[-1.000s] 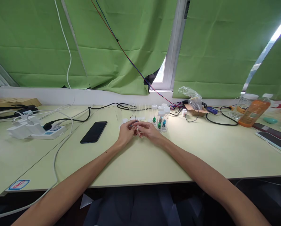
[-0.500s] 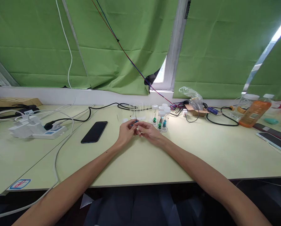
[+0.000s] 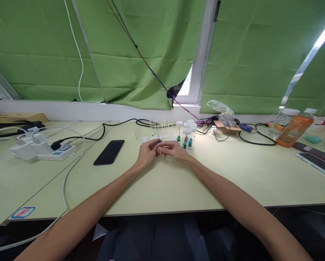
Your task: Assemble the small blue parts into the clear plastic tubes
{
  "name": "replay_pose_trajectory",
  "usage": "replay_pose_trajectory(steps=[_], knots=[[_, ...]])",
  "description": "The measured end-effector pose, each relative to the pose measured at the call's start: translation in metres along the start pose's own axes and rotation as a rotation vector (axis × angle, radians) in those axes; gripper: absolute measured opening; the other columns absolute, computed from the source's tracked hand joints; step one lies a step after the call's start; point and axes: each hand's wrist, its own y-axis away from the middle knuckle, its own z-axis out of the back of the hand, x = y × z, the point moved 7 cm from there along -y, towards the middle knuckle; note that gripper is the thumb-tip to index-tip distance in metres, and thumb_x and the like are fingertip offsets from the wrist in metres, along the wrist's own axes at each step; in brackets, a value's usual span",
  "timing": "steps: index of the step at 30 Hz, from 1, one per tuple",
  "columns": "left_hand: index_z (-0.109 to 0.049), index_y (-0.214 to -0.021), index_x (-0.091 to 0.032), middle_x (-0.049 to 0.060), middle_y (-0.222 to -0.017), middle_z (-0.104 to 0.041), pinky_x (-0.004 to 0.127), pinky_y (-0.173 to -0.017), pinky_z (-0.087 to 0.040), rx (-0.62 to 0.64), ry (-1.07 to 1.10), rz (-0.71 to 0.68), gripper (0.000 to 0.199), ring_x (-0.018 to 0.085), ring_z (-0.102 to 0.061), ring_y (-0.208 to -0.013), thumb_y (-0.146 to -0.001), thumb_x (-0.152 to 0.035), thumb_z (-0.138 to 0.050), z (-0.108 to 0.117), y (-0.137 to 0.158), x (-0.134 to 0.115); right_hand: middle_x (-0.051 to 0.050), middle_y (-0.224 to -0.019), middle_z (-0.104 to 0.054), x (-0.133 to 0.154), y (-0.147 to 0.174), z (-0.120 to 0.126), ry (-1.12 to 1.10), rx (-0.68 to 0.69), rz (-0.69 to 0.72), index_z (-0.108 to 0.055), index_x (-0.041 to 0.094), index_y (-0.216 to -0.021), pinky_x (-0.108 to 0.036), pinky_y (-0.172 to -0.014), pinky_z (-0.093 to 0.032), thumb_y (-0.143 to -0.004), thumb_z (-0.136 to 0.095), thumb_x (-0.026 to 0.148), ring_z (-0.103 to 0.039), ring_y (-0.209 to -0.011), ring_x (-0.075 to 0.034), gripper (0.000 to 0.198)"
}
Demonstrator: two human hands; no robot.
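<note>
My left hand (image 3: 147,152) and my right hand (image 3: 173,149) meet over the middle of the table, fingers bent together. Between their fingertips is a small blue piece with a thin dark wire (image 3: 159,140) sticking up; the fingers hide most of it. Just to the right stand several clear tubes with white caps (image 3: 186,131), holding green and blue pieces on thin wires. Behind my hands are clear open tubes (image 3: 166,127), and white caps (image 3: 144,139) lie by my left fingers.
Left of my hands lies a black phone (image 3: 108,152). Further left is a white power strip (image 3: 56,153) with plugs and cables. At the right are an orange bottle (image 3: 295,131), a clear jar (image 3: 283,121) and a small cardboard box (image 3: 227,127). Green curtains (image 3: 140,72) hang behind.
The blue piece and its wire have shifted slightly right, and the wire's tilt has changed a little. My fingers have moved slightly around it; the tubes stay put.
</note>
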Motion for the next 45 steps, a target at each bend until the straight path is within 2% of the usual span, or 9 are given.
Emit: replay_pose_trajectory(steps=[11,20,23,28,35,42,45], knots=[[-0.066,-0.086,-0.014,0.001,-0.062,-0.065,0.023,-0.052,-0.043,0.069,0.017,-0.033,0.022,0.011,-0.05,-0.053,-0.072,-0.017,-0.05,-0.006,0.003,-0.009,-0.003,-0.076,-0.067,0.007,0.0,0.003,0.125,0.004,0.033,-0.072,0.016,-0.096,-0.026,-0.061,-0.042,-0.079,-0.071,0.04,-0.051,-0.063,-0.011,0.029],[-0.067,-0.084,-0.015,0.0,-0.064,-0.063,0.023,-0.051,-0.042,0.086,-0.038,-0.043,0.022,0.011,-0.049,-0.053,-0.072,-0.018,-0.05,-0.006,0.002,-0.011,-0.003,-0.078,-0.068,0.013,0.001,-0.001,0.229,0.052,0.072,-0.069,0.017,-0.094,-0.026,-0.062,-0.043,-0.082,-0.066,0.031,-0.06,-0.071,-0.014,0.018],[-0.069,-0.085,-0.015,0.0,-0.066,-0.063,0.022,-0.05,-0.041,0.084,-0.111,-0.059,0.022,0.011,-0.049,-0.053,-0.074,-0.022,-0.051,-0.004,0.001,-0.01,-0.001,-0.077,-0.067,0.016,0.003,-0.002,0.342,0.04,0.096,-0.069,0.017,-0.093,-0.024,-0.063,-0.043,-0.083,-0.064,0.024,-0.059,-0.069,-0.013,0.014],[-0.071,-0.094,-0.015,0.002,-0.073,-0.068,0.022,-0.053,-0.042,0.059,-0.239,-0.094,0.029,0.012,-0.053,-0.058,-0.079,-0.027,-0.05,0.001,-0.002,-0.006,0.002,-0.071,-0.063,0.022,0.003,-0.002,0.66,0.009,0.158,-0.073,0.018,-0.09,-0.022,-0.062,-0.039,-0.08,-0.068,0.016,-0.049,-0.062,-0.009,0.011],[-0.072,-0.092,-0.015,0.001,-0.069,-0.068,0.022,-0.052,-0.042,0.084,-0.29,-0.109,0.031,0.011,-0.05,-0.051,-0.082,-0.031,-0.048,0.0,-0.001,-0.011,-0.002,-0.088,-0.066,0.029,0.005,-0.009,0.97,0.068,0.355,-0.071,0.02,-0.097,-0.024,-0.071,-0.041,-0.088,-0.063,0.018,-0.056,-0.076,-0.013,0.012],[-0.073,-0.097,-0.014,0.001,-0.069,-0.068,0.022,-0.05,-0.04,0.107,-0.263,-0.108,0.037,0.011,-0.05,-0.051,-0.075,-0.023,-0.046,-0.002,-0.001,-0.012,-0.004,-0.096,-0.069,0.032,0.007,-0.014,1.162,0.079,0.431,-0.07,0.02,-0.094,-0.024,-0.068,-0.04,-0.091,-0.06,0.021,-0.061,-0.082,-0.014,0.01],[-0.074,-0.099,-0.015,0.0,-0.065,-0.066,0.022,-0.051,-0.04,0.109,-0.279,-0.115,0.039,0.011,-0.049,-0.051,-0.073,-0.022,-0.046,-0.002,-0.001,-0.012,-0.003,-0.094,-0.069,0.032,0.007,-0.015,1.216,0.091,0.447,-0.07,0.021,-0.096,-0.024,-0.066,-0.038,-0.091,-0.061,0.02,-0.061,-0.08,-0.014,0.01]])
